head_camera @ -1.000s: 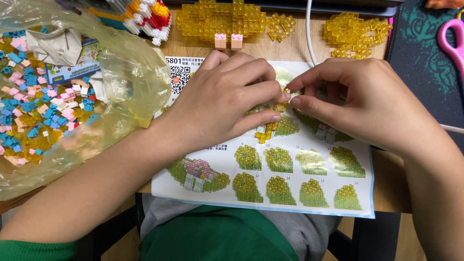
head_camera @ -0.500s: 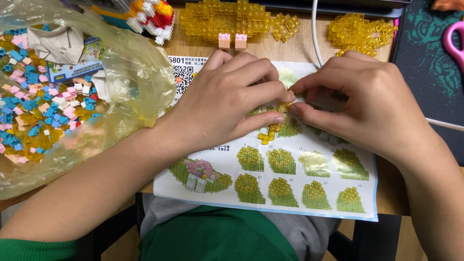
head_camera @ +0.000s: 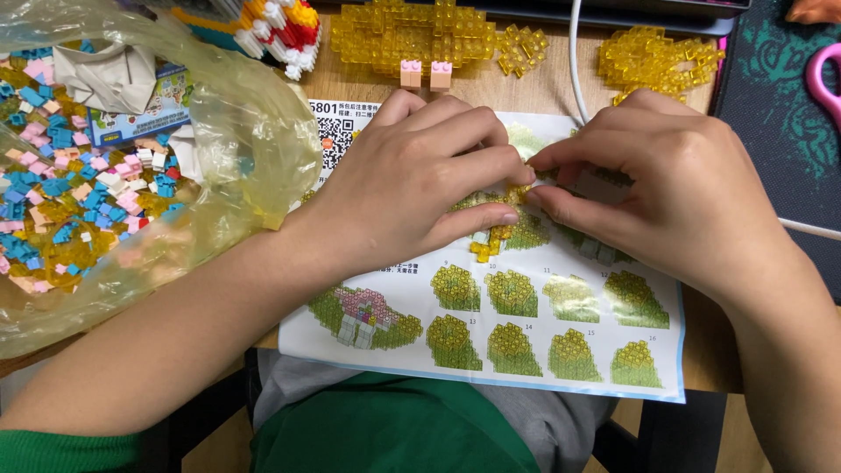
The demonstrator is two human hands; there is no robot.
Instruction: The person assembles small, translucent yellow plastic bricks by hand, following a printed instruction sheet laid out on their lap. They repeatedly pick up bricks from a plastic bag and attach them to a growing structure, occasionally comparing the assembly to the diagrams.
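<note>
Between the fingertips of both hands, over the middle of the instruction sheet (head_camera: 491, 324), sits a small cluster of yellow bricks (head_camera: 492, 241). The left hand (head_camera: 412, 184) pinches it from the left with thumb and forefinger closed on it; the right hand (head_camera: 666, 184) meets it from the right, fingers curled in so tightly that whether that grip actually holds the cluster or a loose piece against it cannot be told.

The bricks look tiny and slick, so the likely failure is a slip: too much sideways pressure could pop a piece loose, and it might drop off the sheet's near edge into the person's lap, since the sheet overhangs the bench (head_camera: 491, 88). A crooked press could also split the cluster apart. The hands hide part of the printed steps, so a misread placement is possible.

Counted outward: one cluster in hand, one sheet, two hands. At the far edge of the bench lie one wide yellow brick assembly (head_camera: 420, 35) with two pink bricks (head_camera: 426, 74) under it, and one separate yellow pile (head_camera: 657, 57) to the right. One white cable (head_camera: 575, 61) crosses between them. One plastic bag (head_camera: 131, 184) of mixed loose bricks, too many to count, lies left. One pink scissor handle (head_camera: 825, 77) shows at the right edge, on a dark mat (head_camera: 780, 149).
</note>
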